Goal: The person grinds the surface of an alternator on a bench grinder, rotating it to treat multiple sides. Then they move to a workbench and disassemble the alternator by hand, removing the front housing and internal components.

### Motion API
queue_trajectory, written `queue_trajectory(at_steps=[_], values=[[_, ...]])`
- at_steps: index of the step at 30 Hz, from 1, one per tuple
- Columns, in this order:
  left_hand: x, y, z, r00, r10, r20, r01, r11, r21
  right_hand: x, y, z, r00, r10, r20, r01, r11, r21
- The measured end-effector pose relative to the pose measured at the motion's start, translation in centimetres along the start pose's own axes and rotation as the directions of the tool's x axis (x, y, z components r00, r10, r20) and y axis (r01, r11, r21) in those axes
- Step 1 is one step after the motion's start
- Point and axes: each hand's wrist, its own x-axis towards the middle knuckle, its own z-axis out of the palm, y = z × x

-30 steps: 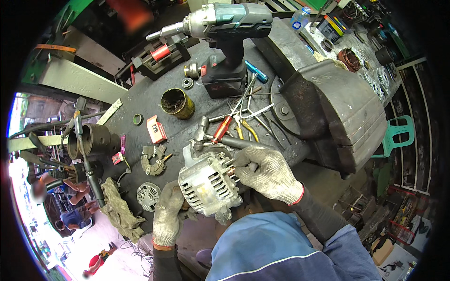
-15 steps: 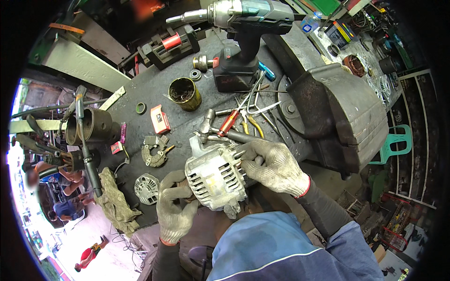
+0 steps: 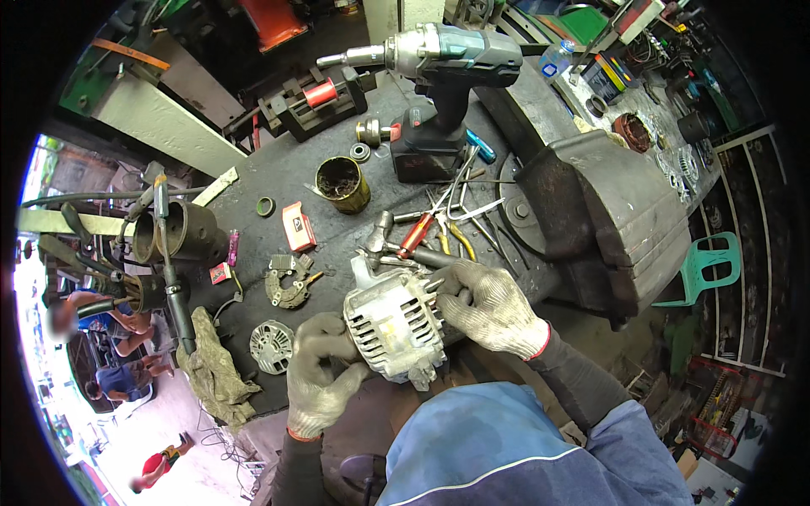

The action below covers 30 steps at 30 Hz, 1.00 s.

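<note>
A silver alternator (image 3: 393, 325) with slotted vents sits tilted at the bench's near edge, between my gloved hands. My left hand (image 3: 322, 371) curls at its left side, thumb and fingers bent around that end; part of the grip is hidden. At the right end, my right hand (image 3: 494, 308) pinches near the short metal studs, and its fingertips partly cover what they touch. A hammer (image 3: 381, 232) lies just beyond the housing. To the left are a round vented metal cover (image 3: 272, 347) and a curved rectifier plate (image 3: 289, 281).
A cordless impact wrench (image 3: 439, 93) stands at the back beside a yellow can (image 3: 343, 185). Red-handled screwdriver (image 3: 416, 236) and pliers (image 3: 460, 239) lie mid-bench. A large dark machine housing (image 3: 607, 219) blocks the right. A crumpled rag (image 3: 215, 363) hangs at the left edge.
The whole view has shifted a little, so bench items appear lower and slightly to the right. Both hands stay at the alternator, with the left fingers slightly changed in posture.
</note>
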Motion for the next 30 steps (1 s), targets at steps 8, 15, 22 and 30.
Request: queue_trajectory(at_steps=[8, 15, 22, 30], values=[[0.4, 1.3, -1.6, 0.755, -0.651, 0.082, 0.656, 0.745, -0.126, 0.1, -0.4, 0.2, 0.998, -0.044, -0.054, 0.042, 0.998, -0.041], [-1.0, -1.2, -0.2, 0.999, 0.024, 0.035, -0.027, 0.995, 0.101, -0.1, 0.4, 0.4, 0.998, 0.039, -0.049, -0.038, 0.999, 0.024], [-0.8, 0.2, -0.9, 0.882, -0.446, -0.15, 0.425, 0.892, -0.155, -0.5, 0.3, -1.2, 0.962, 0.271, -0.036, -0.236, 0.891, 0.387], [0.8, 0.9, -1.6, 0.733, -0.664, 0.147, 0.674, 0.68, -0.287, -0.6, -0.9, 0.6, 0.998, -0.006, -0.067, 0.007, 1.0, 0.01]])
